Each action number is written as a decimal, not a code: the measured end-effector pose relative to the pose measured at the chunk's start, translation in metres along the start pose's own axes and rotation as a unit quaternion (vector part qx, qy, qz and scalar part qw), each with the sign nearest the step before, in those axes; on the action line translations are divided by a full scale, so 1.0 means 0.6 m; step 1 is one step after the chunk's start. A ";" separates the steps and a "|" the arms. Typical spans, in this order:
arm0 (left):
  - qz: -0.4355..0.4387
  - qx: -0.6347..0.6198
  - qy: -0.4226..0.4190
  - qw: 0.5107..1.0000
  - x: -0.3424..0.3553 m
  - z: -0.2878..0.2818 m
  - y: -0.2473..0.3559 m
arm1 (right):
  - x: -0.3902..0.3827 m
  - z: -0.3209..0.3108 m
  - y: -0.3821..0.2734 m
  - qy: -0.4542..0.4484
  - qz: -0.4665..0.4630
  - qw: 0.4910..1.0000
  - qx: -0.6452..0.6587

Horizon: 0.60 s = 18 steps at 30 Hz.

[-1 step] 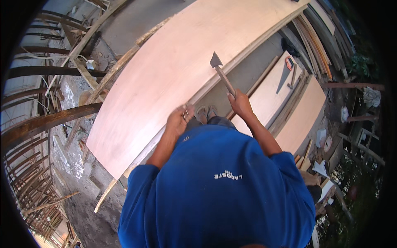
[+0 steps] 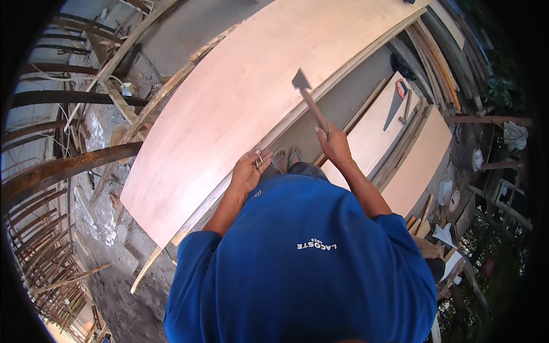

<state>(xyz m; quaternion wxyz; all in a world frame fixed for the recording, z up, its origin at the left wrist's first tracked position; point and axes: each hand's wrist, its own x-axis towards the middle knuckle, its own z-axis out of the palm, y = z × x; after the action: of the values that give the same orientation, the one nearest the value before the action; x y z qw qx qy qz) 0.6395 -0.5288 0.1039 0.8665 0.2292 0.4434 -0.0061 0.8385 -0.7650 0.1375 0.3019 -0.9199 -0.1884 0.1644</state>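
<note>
My right hand [image 2: 334,144] is wrapped round the wooden handle of a hatchet [image 2: 313,106], whose dark wedge-shaped head is raised over the near edge of a large plywood sheet [image 2: 229,103]. Thin metal nails [image 2: 259,161] rest in my left hand [image 2: 249,170], held loosely with the palm turned up and the fingers partly curled. That hand is beside the sheet's near edge. The exact number of nails is too small to make out.
To the right, a handsaw [image 2: 393,106] and a hammer [image 2: 405,113] lie on a pale board [image 2: 363,137]. Stacked planks [image 2: 437,63] stand beyond them. Curved dark timber ribs [image 2: 68,168] fill the left side. My feet [image 2: 287,152] are between the boards.
My left hand has turned slightly palm up with its fingers loosened, showing the nails more clearly. The hatchet has shifted a little and its head is blurred.
</note>
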 end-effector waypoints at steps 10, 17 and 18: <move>0.018 0.186 0.076 0.979 -0.070 -0.010 -0.063 | -0.007 -0.011 0.026 -0.049 0.026 0.998 -0.015; -0.019 0.066 0.086 0.994 -0.104 -0.032 -0.070 | -0.022 0.003 0.066 -0.016 0.048 0.998 -0.036; -0.018 0.067 0.084 0.994 -0.107 -0.033 -0.071 | -0.014 -0.002 0.068 -0.034 0.053 0.997 -0.044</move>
<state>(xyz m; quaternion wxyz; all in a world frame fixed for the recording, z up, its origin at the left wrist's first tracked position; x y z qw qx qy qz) 0.5759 -0.5713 0.1268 0.8088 0.2786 0.5169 -0.0325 0.8420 -0.7999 0.1148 0.2456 -0.9349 -0.1564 0.2031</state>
